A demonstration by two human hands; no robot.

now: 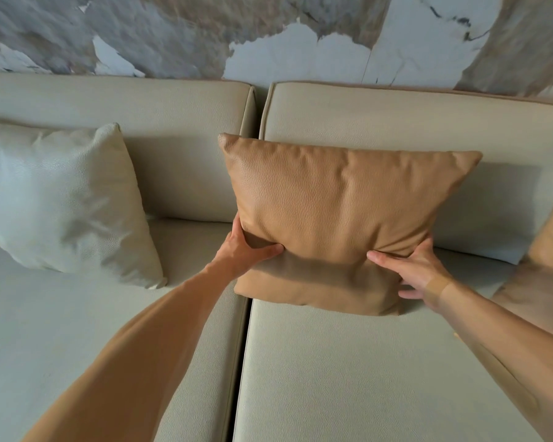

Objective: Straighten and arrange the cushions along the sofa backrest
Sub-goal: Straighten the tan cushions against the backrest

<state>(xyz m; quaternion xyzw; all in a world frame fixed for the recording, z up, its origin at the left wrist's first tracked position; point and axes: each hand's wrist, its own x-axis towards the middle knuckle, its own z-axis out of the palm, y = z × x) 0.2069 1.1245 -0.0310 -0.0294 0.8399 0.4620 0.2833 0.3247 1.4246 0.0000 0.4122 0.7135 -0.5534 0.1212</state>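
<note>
A tan leather cushion (339,215) stands upright on the right seat of a cream sofa, leaning toward the backrest (396,119). My left hand (248,247) grips its lower left side, thumb pressed into the front and fingers behind the edge. My right hand (415,269) grips its lower right side the same way, thumb on the front. A cream cushion (61,199) leans tilted against the left backrest section. A second tan cushion (546,260) shows partly at the right edge.
The sofa has two seat cushions with a seam (241,346) running between them below the tan cushion's left corner. A marble-patterned wall (268,36) rises behind the backrest. The front of both seats (348,378) lies bare.
</note>
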